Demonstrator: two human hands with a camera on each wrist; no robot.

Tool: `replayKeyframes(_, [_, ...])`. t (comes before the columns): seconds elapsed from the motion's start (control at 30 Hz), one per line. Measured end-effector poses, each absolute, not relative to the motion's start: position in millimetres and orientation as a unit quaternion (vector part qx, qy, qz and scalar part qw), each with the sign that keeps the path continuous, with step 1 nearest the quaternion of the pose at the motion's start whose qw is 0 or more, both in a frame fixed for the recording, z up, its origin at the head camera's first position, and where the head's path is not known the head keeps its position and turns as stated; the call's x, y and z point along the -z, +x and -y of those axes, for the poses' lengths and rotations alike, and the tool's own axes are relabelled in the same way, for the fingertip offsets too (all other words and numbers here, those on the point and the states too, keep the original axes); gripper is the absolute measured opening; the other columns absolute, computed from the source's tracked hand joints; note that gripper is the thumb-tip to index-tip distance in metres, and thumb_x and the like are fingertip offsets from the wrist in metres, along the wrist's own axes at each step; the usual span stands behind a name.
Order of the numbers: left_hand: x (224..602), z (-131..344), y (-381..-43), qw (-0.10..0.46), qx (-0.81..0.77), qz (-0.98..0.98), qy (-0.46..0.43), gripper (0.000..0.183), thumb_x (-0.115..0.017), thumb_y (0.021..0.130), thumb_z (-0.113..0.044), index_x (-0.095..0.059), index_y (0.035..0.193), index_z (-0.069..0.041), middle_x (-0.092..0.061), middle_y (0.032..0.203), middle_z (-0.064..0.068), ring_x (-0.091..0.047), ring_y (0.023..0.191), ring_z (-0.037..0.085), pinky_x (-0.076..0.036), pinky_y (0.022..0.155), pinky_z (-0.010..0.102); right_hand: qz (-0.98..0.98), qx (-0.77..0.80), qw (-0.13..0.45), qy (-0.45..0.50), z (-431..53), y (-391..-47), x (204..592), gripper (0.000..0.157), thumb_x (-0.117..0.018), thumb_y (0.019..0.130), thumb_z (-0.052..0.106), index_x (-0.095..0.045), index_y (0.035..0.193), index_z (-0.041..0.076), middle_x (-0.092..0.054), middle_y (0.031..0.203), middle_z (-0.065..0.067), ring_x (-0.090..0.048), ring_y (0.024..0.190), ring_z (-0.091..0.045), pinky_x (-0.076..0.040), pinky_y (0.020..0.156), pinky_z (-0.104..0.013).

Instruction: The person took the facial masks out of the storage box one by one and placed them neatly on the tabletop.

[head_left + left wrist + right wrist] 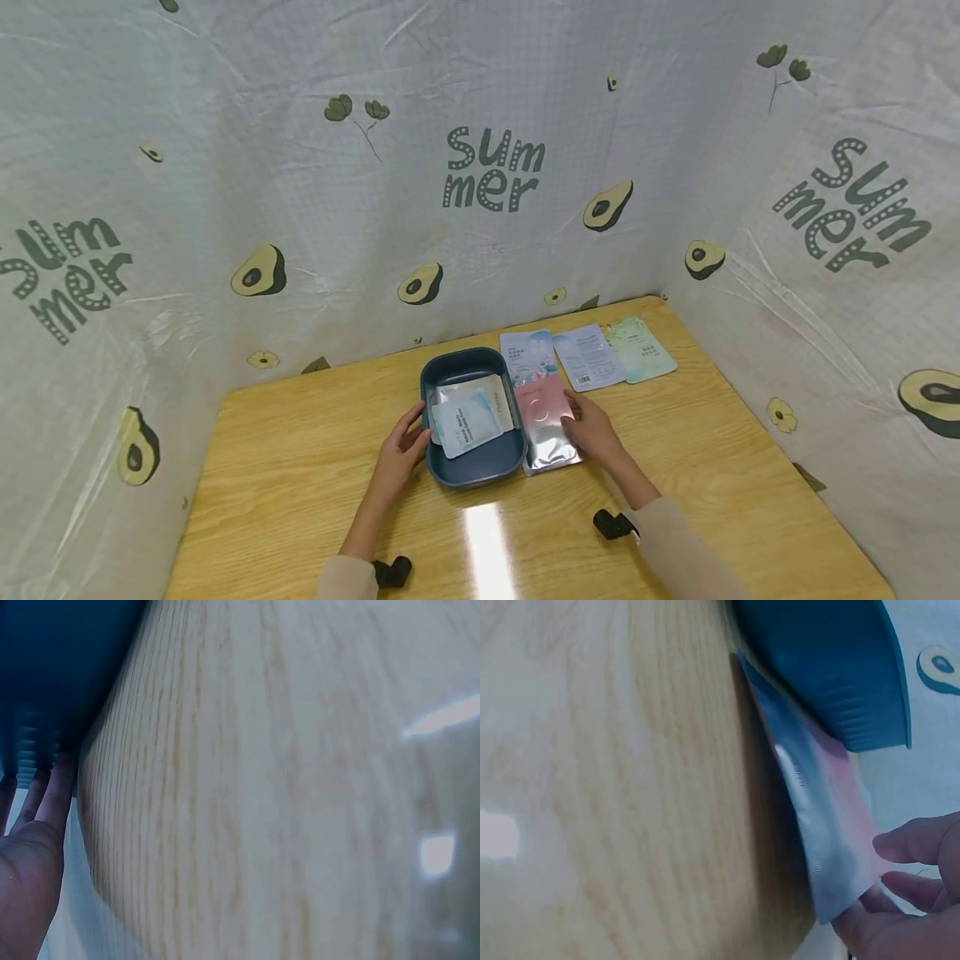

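A dark blue plastic bin (480,473) stands on the table with flat packets in it, a pale blue one (468,422) lying over a cream one (497,398). My left hand (401,450) is at the bin's left side, its fairly straight fingers touching the outer wall, as the left wrist view shows. Right of the bin, my right hand (592,427) pinches the right edge of a pink and silver sheet mask packet (543,408). In the right wrist view, that packet's near edge is raised off the wood, with the thumb above and fingers partly hidden beneath.
Beyond the pink packet lies a floral packet (528,354). To its right are a lavender packet (588,358) and a green one (642,350), overlapping. A white printed sheet (337,208) walls the back and sides of the wooden table (300,467).
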State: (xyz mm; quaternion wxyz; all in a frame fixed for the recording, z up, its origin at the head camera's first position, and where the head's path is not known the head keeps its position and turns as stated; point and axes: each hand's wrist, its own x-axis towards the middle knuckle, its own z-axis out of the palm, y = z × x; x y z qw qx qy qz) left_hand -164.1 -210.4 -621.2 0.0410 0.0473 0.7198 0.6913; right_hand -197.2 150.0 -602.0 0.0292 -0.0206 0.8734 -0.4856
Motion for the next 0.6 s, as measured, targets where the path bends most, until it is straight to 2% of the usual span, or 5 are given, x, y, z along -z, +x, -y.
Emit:
replayKeyframes(0.1, [622, 210, -164, 0.037, -0.691, -0.72, 0.051, 0.059, -0.062, 0.103, -0.021, -0.04, 0.157, -0.015, -0.032, 0.163, 0.013, -0.046, 0.14, 0.039, -0.054, 0.096, 0.027, -0.892, 0.45, 0.006, -0.043, -148, -200, 595, 0.052, -0.063, 0.091, -0.005, -0.051, 0.141, -0.011, -0.061, 0.13, -0.031, -0.063, 0.104, -0.045, -0.054, 0.087, -0.05])
replayKeyframes(0.2, [623, 210, -165, 0.035, -0.693, -0.718, 0.055, 0.059, -0.062, 0.103, -0.02, -0.039, 0.157, -0.012, -0.032, 0.163, 0.015, -0.046, 0.139, 0.041, -0.054, 0.095, 0.028, -0.903, 0.422, -0.021, -0.073, -143, -201, 583, 0.049, -0.063, 0.088, -0.007, -0.057, 0.137, -0.009, -0.061, 0.13, -0.03, -0.062, 0.104, -0.046, -0.053, 0.082, -0.049])
replayKeyframes(0.27, [623, 210, -165, 0.037, -0.697, -0.714, 0.054, 0.059, -0.062, 0.103, -0.019, -0.04, 0.157, -0.013, -0.032, 0.163, 0.014, -0.046, 0.139, 0.04, -0.054, 0.095, 0.028, -0.902, 0.419, -0.032, -0.099, -136, -203, 573, 0.047, -0.063, 0.088, -0.007, -0.06, 0.135, -0.006, -0.061, 0.13, -0.028, -0.06, 0.105, -0.046, -0.052, 0.082, -0.051])
replayKeyframes(0.33, [623, 211, -165, 0.039, -0.7, -0.711, 0.051, 0.059, -0.063, 0.103, -0.019, -0.04, 0.157, -0.015, -0.033, 0.163, 0.012, -0.047, 0.14, 0.039, -0.055, 0.095, 0.028, -0.898, 0.417, -0.037, -0.131, -128, -207, 564, 0.044, -0.063, 0.089, -0.006, -0.062, 0.133, -0.004, -0.061, 0.13, -0.024, -0.059, 0.118, -0.043, -0.053, 0.091, -0.053])
replayKeyframes(0.6, [622, 210, -165, 0.041, -0.693, -0.718, 0.049, 0.058, -0.063, 0.103, -0.021, -0.042, 0.156, -0.02, -0.033, 0.163, 0.01, -0.047, 0.14, 0.036, -0.053, 0.1, 0.032, -0.889, 0.379, -0.004, -0.257, -89, -230, 533, 0.04, -0.061, 0.099, 0.005, -0.06, 0.139, 0.004, -0.059, 0.137, -0.016, -0.061, 0.12, -0.035, -0.054, 0.093, -0.048])
